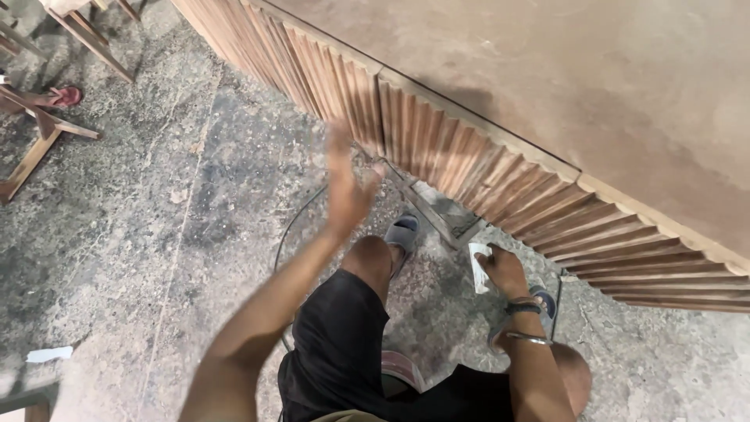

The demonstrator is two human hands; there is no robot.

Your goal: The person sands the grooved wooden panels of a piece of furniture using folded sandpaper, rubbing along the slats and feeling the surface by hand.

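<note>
With our left hand (344,187) open and blurred at twelve o'clock and our right hand (500,270) gripping folded sandpaper (477,266) at three, we judge the fluted wooden panel (469,156) could snag fingers.

hands: 2 (348,187) (502,270) | sandpaper piece: 1 (477,266) | grey sandals: 2 (401,234) (544,301) | fluted panel: 1 (500,180)

The floor (117,234) is rough grey concrete, stained dark in patches and dusty, with a thin seam running through it. At the top left stand bare wooden frames (47,129) on angled legs, and a red sandal (64,96) lies beside them. A white scrap (48,355) lies at the lower left. Light is flat and even.
</note>
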